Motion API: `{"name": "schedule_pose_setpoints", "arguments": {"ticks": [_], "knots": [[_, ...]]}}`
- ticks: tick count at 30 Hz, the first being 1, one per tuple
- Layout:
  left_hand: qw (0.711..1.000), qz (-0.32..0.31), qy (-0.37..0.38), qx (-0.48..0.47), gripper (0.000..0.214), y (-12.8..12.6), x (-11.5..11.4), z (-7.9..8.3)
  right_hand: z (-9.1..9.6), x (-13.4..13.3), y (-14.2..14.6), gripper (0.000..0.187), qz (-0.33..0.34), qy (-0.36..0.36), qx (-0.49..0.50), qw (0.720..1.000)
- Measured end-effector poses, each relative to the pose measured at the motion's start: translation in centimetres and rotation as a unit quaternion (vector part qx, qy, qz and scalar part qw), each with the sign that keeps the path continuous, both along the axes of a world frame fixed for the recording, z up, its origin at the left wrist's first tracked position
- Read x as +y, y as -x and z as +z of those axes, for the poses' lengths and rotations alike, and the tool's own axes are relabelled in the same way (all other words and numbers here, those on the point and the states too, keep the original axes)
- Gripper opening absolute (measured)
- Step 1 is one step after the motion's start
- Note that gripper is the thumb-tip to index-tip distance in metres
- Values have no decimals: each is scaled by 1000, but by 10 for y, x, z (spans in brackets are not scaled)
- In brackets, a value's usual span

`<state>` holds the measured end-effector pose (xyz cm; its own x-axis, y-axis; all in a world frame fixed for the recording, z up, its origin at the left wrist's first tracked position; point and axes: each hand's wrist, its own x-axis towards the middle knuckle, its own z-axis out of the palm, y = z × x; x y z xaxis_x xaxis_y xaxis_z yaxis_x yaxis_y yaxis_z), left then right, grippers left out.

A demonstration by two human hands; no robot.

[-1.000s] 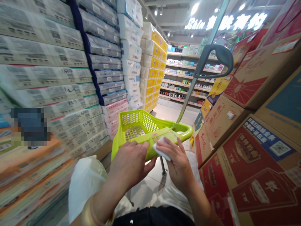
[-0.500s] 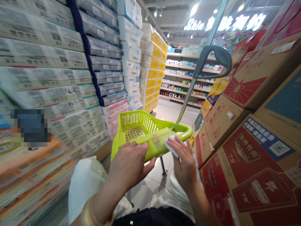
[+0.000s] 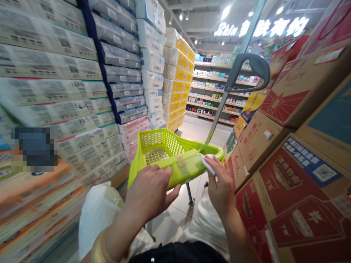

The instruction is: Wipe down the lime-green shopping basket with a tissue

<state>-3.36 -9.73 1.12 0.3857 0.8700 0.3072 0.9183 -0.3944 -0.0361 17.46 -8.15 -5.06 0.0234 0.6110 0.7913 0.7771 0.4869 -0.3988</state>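
A lime-green shopping basket point(image 3: 175, 146) with perforated walls stands tilted before me, its inside bare where it shows. My left hand point(image 3: 152, 186) is closed over the basket's near rim, thumb below the edge. Farther right along the same rim, my right hand point(image 3: 219, 179) presses a folded white cloth point(image 3: 207, 164) against the green plastic with its fingers. Between the two hands lies a clear label panel point(image 3: 189, 164) on the rim. From the basket's right end rises a metal pole with a grey pull handle point(image 3: 248, 73).
Stacked paper packs point(image 3: 55, 87) wall in the left side, with yellow-and-white packs point(image 3: 178, 80) beyond. Printed cartons point(image 3: 296, 182) pile up close on the right. Product shelves point(image 3: 216, 86) stand at the back, past a strip of tiled floor point(image 3: 189, 124).
My right hand has slid right along the rim with the white cloth, away from the label panel. The left hand keeps its grip, and the basket has barely shifted.
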Motion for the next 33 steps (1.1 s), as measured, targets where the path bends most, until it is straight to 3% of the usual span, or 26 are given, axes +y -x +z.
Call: {"name": "schedule_pose_setpoints", "arguments": {"ticks": [5,10,12,17,23,28,33], "knots": [[1000,-15,1,-10,27,2,0,2,3,-9,11,41,100,2,-71,992],[999,-29,9,-18,27,7,-1,4,4,2,-1,35,2,-6,2,1000],[999,-32,9,-18,29,9,-1,4,6,3,1,35,-8,1,14,1000],[1000,-18,7,-6,31,14,-2,5,17,-8,27,43,133,33,-80,987],[1000,-6,10,-1,39,24,2,5,33,-3,37,43,70,73,-47,994],[999,-35,7,-20,27,30,6,6,44,-5,52,47,196,108,-107,969],[999,-41,4,-4,33,35,9,4,46,2,44,40,84,118,-65,987]]}}
